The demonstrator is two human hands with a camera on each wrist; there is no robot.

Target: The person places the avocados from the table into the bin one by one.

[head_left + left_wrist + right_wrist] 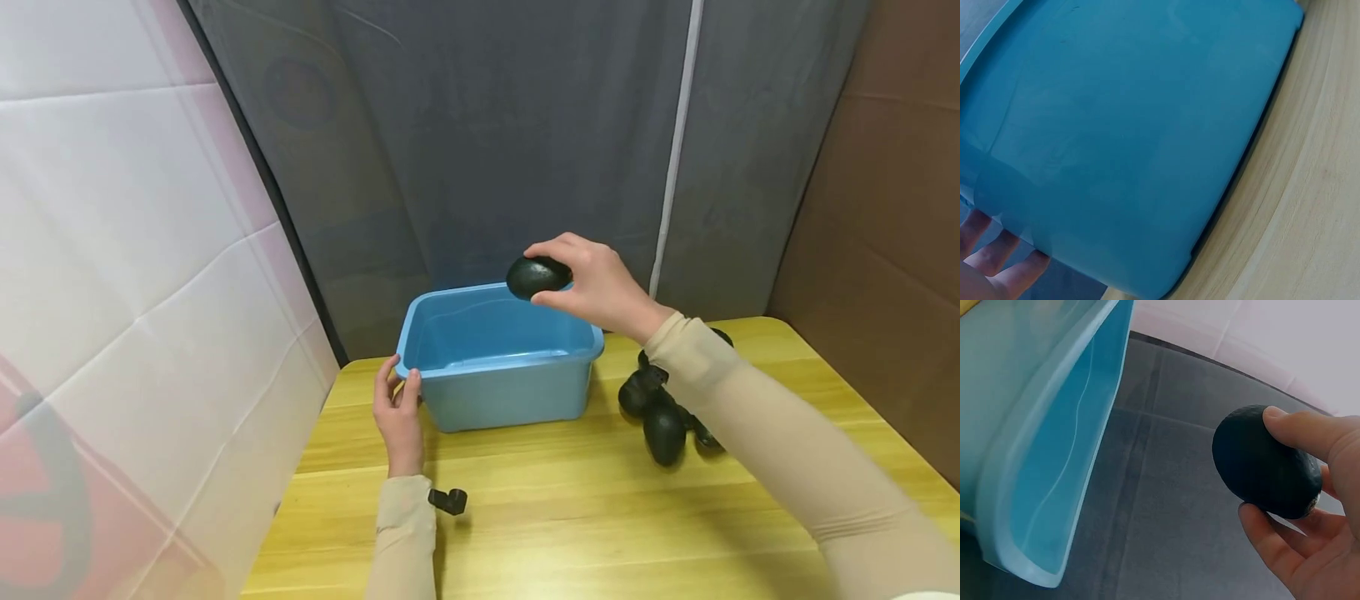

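Smooth glossy blue plastic tub (502, 392), matt pebbled dark avocado (537, 276), varnished wood table (600, 517).

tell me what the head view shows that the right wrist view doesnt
Only the head view shows the left hand resting against the near left corner of the blue tub, the wooden table, and the dark avocados lying right of the tub under the right forearm. Only the right wrist view shows, close up, the thumb and fingers curled round the held avocado and the tub's rim edge-on. Both show the right hand gripping that avocado in the air by the tub, against the grey curtain.
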